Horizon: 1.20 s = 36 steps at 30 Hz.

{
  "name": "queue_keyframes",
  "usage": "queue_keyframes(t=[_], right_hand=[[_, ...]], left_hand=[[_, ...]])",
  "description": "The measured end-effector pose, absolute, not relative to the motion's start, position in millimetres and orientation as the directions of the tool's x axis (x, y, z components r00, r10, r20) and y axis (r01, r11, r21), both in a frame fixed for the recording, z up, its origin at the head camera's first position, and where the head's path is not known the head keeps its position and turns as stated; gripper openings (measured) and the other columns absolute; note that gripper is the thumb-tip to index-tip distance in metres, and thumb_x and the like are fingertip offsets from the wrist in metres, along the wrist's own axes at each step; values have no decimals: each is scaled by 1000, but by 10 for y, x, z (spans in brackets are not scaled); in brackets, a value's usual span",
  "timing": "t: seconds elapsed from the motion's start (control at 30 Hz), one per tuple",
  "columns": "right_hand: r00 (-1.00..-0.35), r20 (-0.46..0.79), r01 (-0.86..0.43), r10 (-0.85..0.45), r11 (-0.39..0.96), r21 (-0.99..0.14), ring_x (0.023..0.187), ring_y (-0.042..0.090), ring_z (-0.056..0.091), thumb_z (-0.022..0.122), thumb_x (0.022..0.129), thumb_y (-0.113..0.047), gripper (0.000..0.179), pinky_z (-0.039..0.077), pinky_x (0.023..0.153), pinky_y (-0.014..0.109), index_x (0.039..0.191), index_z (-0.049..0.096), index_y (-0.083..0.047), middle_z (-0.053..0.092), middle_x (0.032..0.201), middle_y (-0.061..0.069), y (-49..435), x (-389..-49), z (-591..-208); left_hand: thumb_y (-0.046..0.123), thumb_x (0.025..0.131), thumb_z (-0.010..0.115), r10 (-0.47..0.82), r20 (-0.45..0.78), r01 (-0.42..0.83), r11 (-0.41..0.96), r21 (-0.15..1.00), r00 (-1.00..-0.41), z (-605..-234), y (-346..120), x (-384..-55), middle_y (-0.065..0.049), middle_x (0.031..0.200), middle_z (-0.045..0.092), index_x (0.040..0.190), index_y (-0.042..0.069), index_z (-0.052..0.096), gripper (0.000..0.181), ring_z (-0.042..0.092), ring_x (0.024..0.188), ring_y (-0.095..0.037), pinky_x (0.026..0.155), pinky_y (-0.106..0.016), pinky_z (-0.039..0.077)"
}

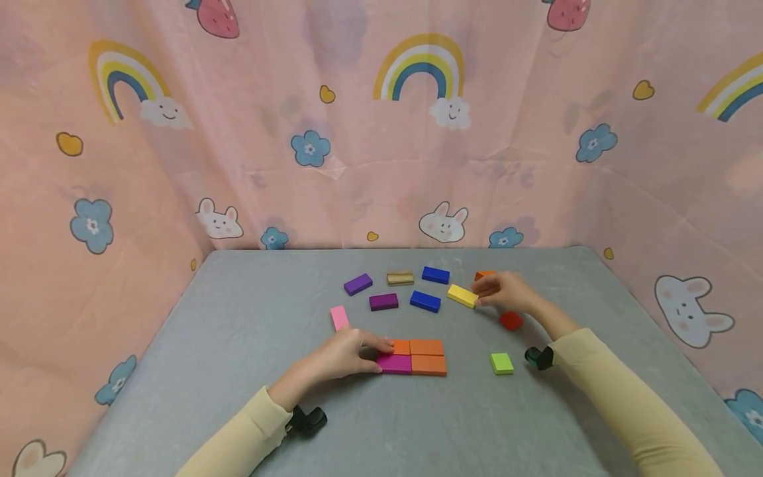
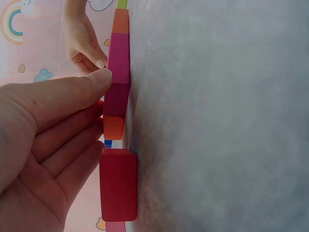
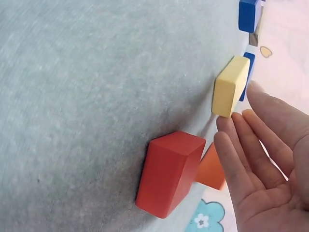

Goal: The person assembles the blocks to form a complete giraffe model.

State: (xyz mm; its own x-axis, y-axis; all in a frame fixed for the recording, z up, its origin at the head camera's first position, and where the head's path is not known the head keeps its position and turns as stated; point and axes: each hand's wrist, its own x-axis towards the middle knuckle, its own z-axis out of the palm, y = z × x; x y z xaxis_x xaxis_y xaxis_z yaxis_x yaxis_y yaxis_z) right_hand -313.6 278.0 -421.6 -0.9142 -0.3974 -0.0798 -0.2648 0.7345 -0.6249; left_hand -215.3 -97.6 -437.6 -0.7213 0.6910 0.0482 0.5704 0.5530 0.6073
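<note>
My left hand (image 1: 340,351) rests at the left end of a two-row group of flat blocks. Its thumb tip touches the magenta block (image 1: 395,364), and the index finger lies on an orange block (image 1: 401,347) behind. Two more orange blocks (image 1: 428,365) complete the group's right side. In the left wrist view, a red block (image 2: 118,186) sits beside that hand's fingers. Reaching to the far right, my right hand (image 1: 507,291) has its fingertips close at the end of a yellow block (image 1: 461,296), fingers extended. Another orange block (image 1: 484,275) is partly behind that hand.
Near the right wrist lie a red block (image 1: 510,320) and a lime green block (image 1: 502,364). Purple (image 1: 358,284), dark purple (image 1: 384,302), gold (image 1: 400,278) and blue blocks (image 1: 426,301) spread across the back. A pink block (image 1: 340,317) lies behind the left hand.
</note>
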Motion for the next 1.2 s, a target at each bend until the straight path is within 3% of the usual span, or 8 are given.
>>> queue_keyframes(t=[0.33, 0.6, 0.83, 1.2], right_hand=[[-889, -104, -282, -446, 713, -642, 93, 23, 68, 73, 83, -15, 36, 56, 82, 34, 114, 66, 2, 69, 108, 16, 2731, -3037, -4213], [-891, -92, -311, -444, 746, -589, 109, 34, 62, 76, 80, -18, 52, 52, 90, 45, 124, 59, 3, 63, 121, 20, 2675, -3092, -4164], [-845, -136, -363, -518, 741, -564, 116, 38, 57, 77, 79, -16, 63, 49, 93, 49, 134, 51, 1, 55, 132, 22, 2600, -3194, -4155], [-827, -165, -372, -537, 745, -554, 116, 40, 55, 77, 78, -12, 60, 48, 94, 51, 132, 54, -2, 56, 130, 21, 2574, -3254, -4166]], left_hand=[[19, 81, 75, 694, 55, 576, 548, 607, -717, -4372, -989, -2155, 8, 117, 67, 119, 18, 68, 38, 59, 116, -8, 97, -26, 48], [19, 81, 76, 695, 61, 582, 546, 603, -716, -4374, -1003, -2166, 7, 117, 67, 118, 18, 69, 38, 59, 116, -9, 96, -26, 48], [20, 81, 76, 695, 51, 578, 552, 602, -717, -4388, -985, -2168, 9, 116, 67, 118, 19, 69, 38, 59, 116, -8, 96, -26, 48], [20, 81, 76, 693, 56, 578, 550, 603, -718, -4377, -978, -2166, 10, 116, 67, 117, 19, 69, 37, 59, 116, -8, 96, -27, 48]])
